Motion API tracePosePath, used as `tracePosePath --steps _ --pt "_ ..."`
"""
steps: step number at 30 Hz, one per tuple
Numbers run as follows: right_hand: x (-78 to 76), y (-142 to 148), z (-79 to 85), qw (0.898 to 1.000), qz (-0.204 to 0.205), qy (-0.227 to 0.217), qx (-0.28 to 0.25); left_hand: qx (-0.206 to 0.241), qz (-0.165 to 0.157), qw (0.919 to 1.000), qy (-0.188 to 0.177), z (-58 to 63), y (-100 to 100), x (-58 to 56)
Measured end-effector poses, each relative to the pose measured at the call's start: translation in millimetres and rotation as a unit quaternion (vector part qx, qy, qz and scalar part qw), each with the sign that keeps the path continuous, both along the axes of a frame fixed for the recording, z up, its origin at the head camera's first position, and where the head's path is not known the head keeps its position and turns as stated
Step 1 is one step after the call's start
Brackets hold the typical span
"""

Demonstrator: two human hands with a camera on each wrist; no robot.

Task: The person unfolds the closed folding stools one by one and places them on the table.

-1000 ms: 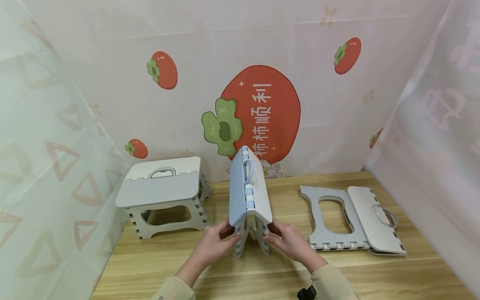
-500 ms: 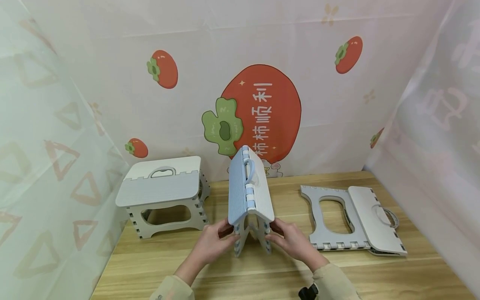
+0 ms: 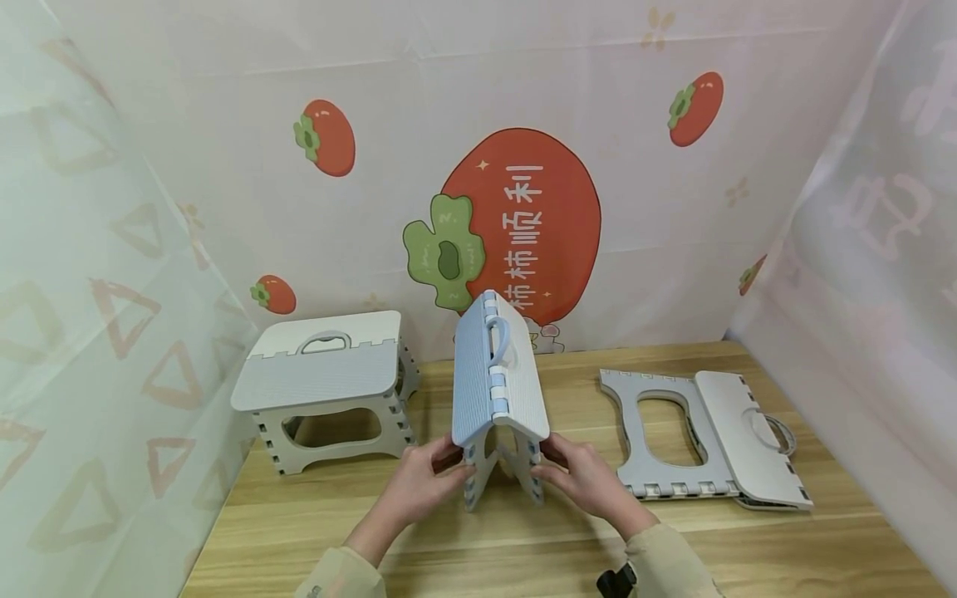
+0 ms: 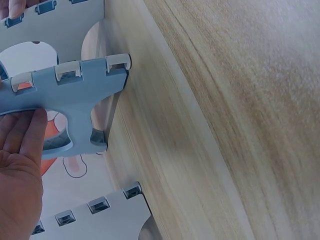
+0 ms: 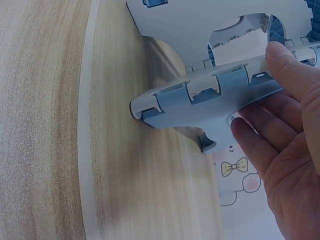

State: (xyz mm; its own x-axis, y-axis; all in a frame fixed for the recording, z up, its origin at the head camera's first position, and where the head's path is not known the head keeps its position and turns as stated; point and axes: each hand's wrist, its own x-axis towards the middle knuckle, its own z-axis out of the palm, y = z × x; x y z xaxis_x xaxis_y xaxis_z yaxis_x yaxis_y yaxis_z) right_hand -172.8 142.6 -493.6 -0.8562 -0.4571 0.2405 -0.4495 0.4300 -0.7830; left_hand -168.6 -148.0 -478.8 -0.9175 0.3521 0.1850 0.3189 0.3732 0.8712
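Note:
A blue-and-white folding stool [image 3: 478,365] stands half-folded in the middle of the table, its top bent into a ridge and its legs in an upside-down V. A blue carrying handle [image 3: 499,342] sits on the ridge. My left hand [image 3: 424,486] grips the near end of the left leg panel [image 4: 82,105], with fingertips on its blue surface in the left wrist view. Opposite, my right hand [image 3: 586,482] pinches the right leg panel [image 5: 220,85]; in the right wrist view the thumb lies on the hinged edge and the fingers are behind it.
To the left, a grey-and-white folding stool [image 3: 321,390] stands unfolded. A second grey-and-white folding stool [image 3: 673,473] lies flattened on the right of the wooden table [image 3: 478,556]. Printed fabric [image 3: 374,232] closes off the back and both sides.
The two halves of the blue-and-white stool have spread slightly wider at the bottom. My hands have moved slightly apart with the leg panels, keeping their hold.

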Motion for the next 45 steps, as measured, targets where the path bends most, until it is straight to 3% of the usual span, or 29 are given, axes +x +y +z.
tracePosePath --steps 10,45 --pt "-0.9 1.5 2.2 1.000 -0.007 -0.022 0.003 -0.009 0.002 0.9999 0.012 0.1 -3.8 -1.6" --pt "-3.2 7.6 1.2 1.000 -0.011 -0.014 0.003 -0.012 0.012 0.9998 0.013 -0.4 -9.2 -4.9"
